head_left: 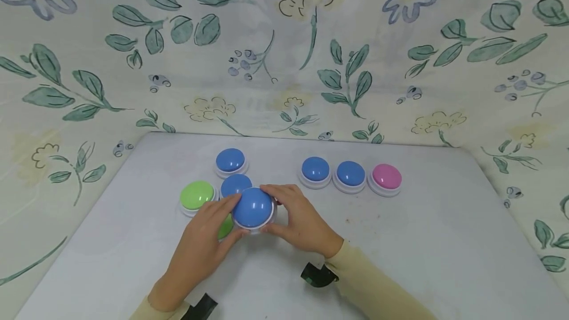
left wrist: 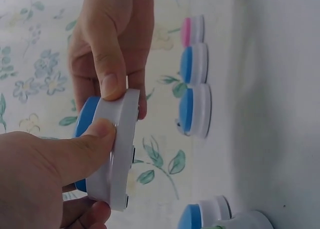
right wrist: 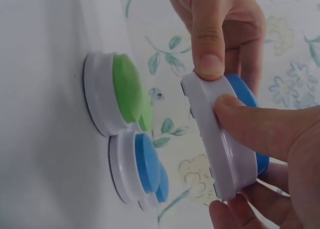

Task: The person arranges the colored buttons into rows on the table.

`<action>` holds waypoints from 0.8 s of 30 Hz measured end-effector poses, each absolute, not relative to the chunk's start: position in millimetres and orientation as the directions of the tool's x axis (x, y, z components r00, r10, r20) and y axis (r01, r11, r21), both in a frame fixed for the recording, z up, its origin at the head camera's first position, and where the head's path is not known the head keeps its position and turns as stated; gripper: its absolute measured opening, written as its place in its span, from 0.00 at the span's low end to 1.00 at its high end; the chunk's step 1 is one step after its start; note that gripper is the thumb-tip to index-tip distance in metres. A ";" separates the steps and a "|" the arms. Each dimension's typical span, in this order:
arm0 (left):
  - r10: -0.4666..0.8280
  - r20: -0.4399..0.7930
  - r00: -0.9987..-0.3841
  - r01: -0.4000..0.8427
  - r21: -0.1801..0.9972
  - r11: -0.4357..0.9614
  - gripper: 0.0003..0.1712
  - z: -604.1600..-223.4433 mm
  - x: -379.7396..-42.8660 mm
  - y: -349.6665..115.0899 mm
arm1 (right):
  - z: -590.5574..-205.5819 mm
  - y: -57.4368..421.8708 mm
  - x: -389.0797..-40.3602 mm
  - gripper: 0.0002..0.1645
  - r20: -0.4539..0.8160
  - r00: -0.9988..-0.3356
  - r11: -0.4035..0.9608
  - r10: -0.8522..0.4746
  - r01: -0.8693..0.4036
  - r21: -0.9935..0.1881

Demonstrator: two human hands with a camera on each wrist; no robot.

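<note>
Between them, my left hand [head_left: 198, 241] and my right hand [head_left: 306, 222] hold a round blue push button [head_left: 253, 207] with a white base. It is raised off the table, dome facing up toward the head view. Both wrist views show the thumbs and fingers pinching the white rim from either side, with small dark feet under the base. Just behind and left of it stand a blue button [head_left: 236, 184] and a green button [head_left: 197, 195]. Another green button [head_left: 225, 226] is partly hidden by my left hand.
Farther back is one more blue button [head_left: 230, 160]. To the right, a blue button [head_left: 315, 169], another blue button [head_left: 350, 174] and a pink button [head_left: 386, 176] stand in a row on the white table [head_left: 422, 251]. A flower-patterned cloth [head_left: 266, 102] rises behind.
</note>
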State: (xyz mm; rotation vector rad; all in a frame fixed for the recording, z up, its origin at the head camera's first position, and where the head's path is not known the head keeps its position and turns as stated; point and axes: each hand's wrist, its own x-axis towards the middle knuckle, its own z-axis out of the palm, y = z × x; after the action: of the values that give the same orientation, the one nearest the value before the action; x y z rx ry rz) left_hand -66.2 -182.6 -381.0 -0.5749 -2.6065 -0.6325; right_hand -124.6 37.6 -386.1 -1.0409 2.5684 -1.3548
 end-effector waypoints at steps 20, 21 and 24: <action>0.256 0.431 -0.865 0.448 0.437 0.780 0.43 -374.0 -101.0 -171.7 | -380.0 40.5 -149.6 0.44 0.286 -0.815 0.381 -0.505 -0.507 -0.773; 0.253 0.430 -0.867 0.445 0.439 0.780 0.44 -374.9 -102.6 -171.7 | -379.9 40.2 -150.4 0.43 0.284 -0.816 0.383 -0.503 -0.505 -0.774; 0.245 0.428 -0.870 0.439 0.447 0.780 0.44 -375.5 -106.5 -171.0 | -380.4 39.5 -153.5 0.43 0.280 -0.824 0.394 -0.493 -0.498 -0.772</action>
State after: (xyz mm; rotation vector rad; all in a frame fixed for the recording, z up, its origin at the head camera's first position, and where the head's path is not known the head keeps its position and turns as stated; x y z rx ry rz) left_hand -106.5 -171.0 -375.5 -0.5226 -2.6248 -0.7817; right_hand -153.5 39.5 -380.4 -0.9345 2.6274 -1.4590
